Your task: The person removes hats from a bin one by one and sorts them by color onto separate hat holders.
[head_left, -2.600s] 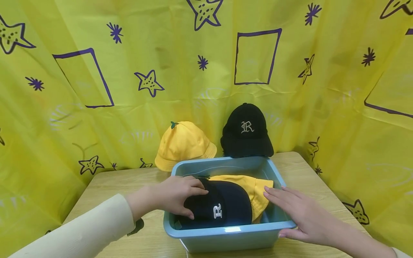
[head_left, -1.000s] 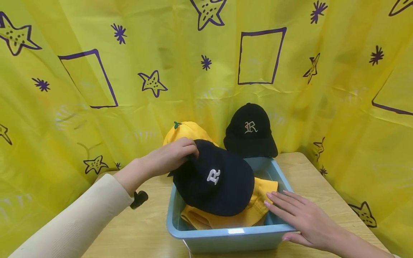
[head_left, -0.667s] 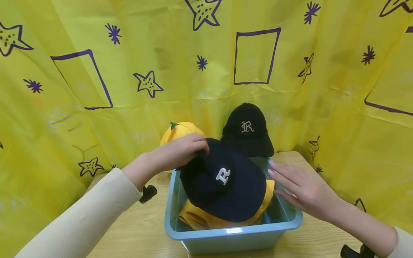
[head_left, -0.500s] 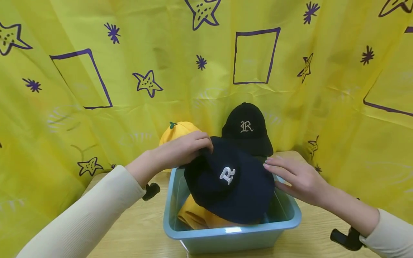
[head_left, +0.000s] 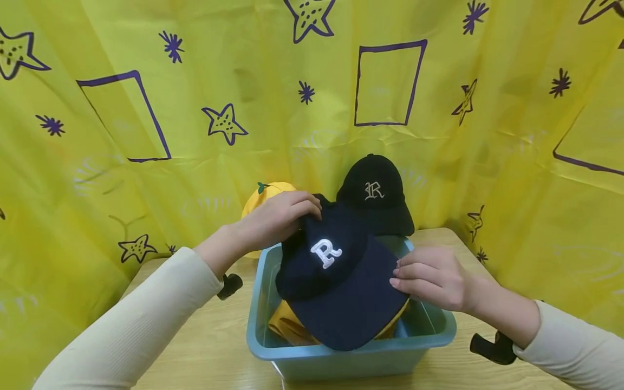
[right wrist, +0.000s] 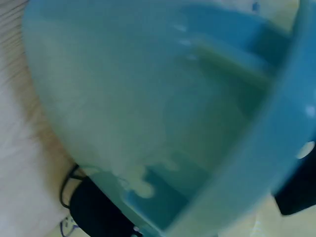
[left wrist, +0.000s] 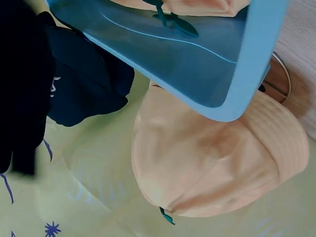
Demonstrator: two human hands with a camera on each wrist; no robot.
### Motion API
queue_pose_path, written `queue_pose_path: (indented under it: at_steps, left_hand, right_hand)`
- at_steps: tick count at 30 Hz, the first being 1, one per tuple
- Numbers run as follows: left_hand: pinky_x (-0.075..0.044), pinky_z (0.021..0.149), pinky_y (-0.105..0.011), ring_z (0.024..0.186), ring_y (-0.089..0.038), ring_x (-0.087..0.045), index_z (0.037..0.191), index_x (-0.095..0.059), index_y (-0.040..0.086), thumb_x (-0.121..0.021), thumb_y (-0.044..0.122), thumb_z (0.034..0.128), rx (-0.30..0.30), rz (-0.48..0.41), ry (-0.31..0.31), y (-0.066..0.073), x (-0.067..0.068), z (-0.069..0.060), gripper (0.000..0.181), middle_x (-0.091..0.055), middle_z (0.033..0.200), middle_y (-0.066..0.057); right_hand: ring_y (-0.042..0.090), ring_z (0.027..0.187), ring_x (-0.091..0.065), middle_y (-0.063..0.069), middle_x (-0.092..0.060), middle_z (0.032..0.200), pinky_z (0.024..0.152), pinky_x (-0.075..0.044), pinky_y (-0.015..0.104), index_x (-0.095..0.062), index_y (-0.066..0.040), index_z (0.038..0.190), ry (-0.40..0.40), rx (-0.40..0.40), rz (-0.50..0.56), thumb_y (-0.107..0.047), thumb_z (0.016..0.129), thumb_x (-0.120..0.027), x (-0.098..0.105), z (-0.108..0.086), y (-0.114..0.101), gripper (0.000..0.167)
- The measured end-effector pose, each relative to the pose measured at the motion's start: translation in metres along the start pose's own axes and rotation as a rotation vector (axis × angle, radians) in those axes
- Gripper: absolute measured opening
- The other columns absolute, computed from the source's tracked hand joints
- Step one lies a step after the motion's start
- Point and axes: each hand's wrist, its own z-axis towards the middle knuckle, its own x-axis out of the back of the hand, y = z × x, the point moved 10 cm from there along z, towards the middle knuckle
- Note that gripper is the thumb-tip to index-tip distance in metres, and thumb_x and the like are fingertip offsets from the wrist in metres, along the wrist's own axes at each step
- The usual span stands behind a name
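A navy baseball cap [head_left: 336, 292] with a white letter R is held above the blue plastic basin [head_left: 351, 352], its brim tilted down toward the near rim. My left hand [head_left: 280, 216] grips the cap's crown at the upper left. At the brim's right edge, the fingers and thumb of my right hand [head_left: 434, 276] pinch it. Beneath the cap a yellow hat [head_left: 292, 325] lies folded in the basin, mostly covered in the head view. Its green leaf tip [left wrist: 182, 25] shows in the left wrist view. The right wrist view is blurred and filled mostly by the basin wall [right wrist: 123, 98].
Behind the basin stand a yellow bucket hat [head_left: 263, 199] with a green leaf and a black cap [head_left: 372, 189] with a letter R. All rest on a wooden table [head_left: 195, 336]. A yellow patterned curtain [head_left: 273, 81] hangs close behind and along the sides.
My left hand has lifted the navy cap out of the basin, exposing the yellow hat below. My right hand has moved from the basin's right rim onto the brim, which now tilts toward me.
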Motion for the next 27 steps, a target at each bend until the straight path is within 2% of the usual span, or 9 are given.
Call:
queue_pose_path:
  at_steps: [5,8,12,15,17,19,21,23,27]
  left_hand:
    - [-0.048,0.094,-0.038,0.105,-0.028,-0.061,0.116,-0.058,-0.001,-0.069,-0.008,0.0772,0.069,0.089,0.082,-0.002,0.009,-0.001,0.041,-0.064,0.114,-0.014]
    - [-0.05,0.091,-0.036,0.101,-0.027,-0.062,0.123,-0.054,-0.003,-0.071,-0.006,0.0772,0.094,0.099,0.138,0.002,0.013,-0.003,0.048,-0.063,0.114,-0.015]
    - [-0.053,0.085,-0.033,0.094,-0.024,-0.063,0.12,-0.056,-0.004,-0.07,0.0,0.0808,0.088,0.058,0.284,0.013,0.024,-0.006,0.042,-0.065,0.109,-0.015]
    - [-0.053,0.083,-0.032,0.092,-0.023,-0.063,0.114,-0.061,-0.002,-0.069,0.018,0.0872,0.055,0.014,0.424,0.027,0.034,-0.006,0.035,-0.066,0.104,-0.014]
    - [-0.052,0.083,-0.032,0.091,-0.024,-0.063,0.109,-0.064,-0.001,-0.07,0.031,0.0857,0.041,-0.023,0.508,0.036,0.039,-0.005,0.04,-0.066,0.1,-0.013]
    - [-0.051,0.081,-0.032,0.091,-0.024,-0.062,0.106,-0.066,0.0,-0.075,0.039,0.0787,0.045,-0.057,0.551,0.043,0.041,-0.003,0.048,-0.066,0.098,-0.012]
    - [-0.051,0.081,-0.03,0.092,-0.023,-0.061,0.106,-0.067,0.002,-0.083,0.041,0.0682,0.077,-0.068,0.544,0.048,0.038,0.002,0.056,-0.065,0.098,-0.011]
    - [-0.05,0.08,-0.029,0.094,-0.022,-0.06,0.106,-0.067,0.003,-0.088,0.037,0.0613,0.122,-0.042,0.499,0.05,0.033,0.009,0.06,-0.064,0.101,-0.01]
    - [-0.051,0.076,-0.029,0.092,-0.023,-0.059,0.104,-0.068,0.006,-0.087,0.017,0.0653,0.217,0.11,0.43,0.043,0.026,0.023,0.044,-0.064,0.103,-0.008]
  right_hand:
    - [0.018,0.047,-0.05,0.007,-0.057,0.057,0.042,-0.046,0.025,-0.061,0.0,0.064,-0.031,-0.043,-0.06,-0.001,0.091,-0.057,0.001,0.005,0.008,0.028]
    - [0.02,0.046,-0.049,0.008,-0.057,0.056,0.04,-0.044,0.028,-0.06,0.0,0.062,-0.035,-0.096,-0.111,-0.004,0.092,-0.058,0.005,0.004,0.016,0.03]
    - [0.021,0.045,-0.046,0.008,-0.055,0.054,0.038,-0.043,0.03,-0.058,0.0,0.061,-0.017,-0.134,-0.148,-0.006,0.091,-0.061,0.01,0.002,0.027,0.031]
    - [0.022,0.043,-0.043,0.008,-0.053,0.053,0.037,-0.042,0.031,-0.056,0.0,0.06,-0.009,-0.147,-0.164,-0.005,0.09,-0.061,0.013,0.003,0.036,0.032]
    - [0.023,0.043,-0.042,0.009,-0.052,0.053,0.036,-0.04,0.032,-0.056,0.0,0.059,-0.016,-0.171,-0.188,-0.004,0.09,-0.061,0.015,0.004,0.043,0.032]
    - [0.022,0.042,-0.039,0.009,-0.05,0.052,0.035,-0.037,0.031,-0.056,0.001,0.06,-0.02,-0.202,-0.219,-0.005,0.091,-0.06,0.017,0.005,0.051,0.032]
    - [0.022,0.042,-0.037,0.009,-0.047,0.052,0.034,-0.031,0.03,-0.055,0.001,0.061,-0.02,-0.239,-0.253,-0.006,0.092,-0.059,0.019,0.005,0.06,0.032]
    - [0.022,0.043,-0.037,0.009,-0.046,0.052,0.034,-0.028,0.03,-0.054,0.001,0.062,-0.012,-0.272,-0.287,-0.008,0.092,-0.059,0.023,0.006,0.068,0.032]
    - [0.025,0.043,-0.04,0.011,-0.048,0.052,0.034,-0.027,0.033,-0.052,0.001,0.061,0.006,-0.307,-0.349,-0.01,0.092,-0.059,0.029,0.006,0.08,0.033]
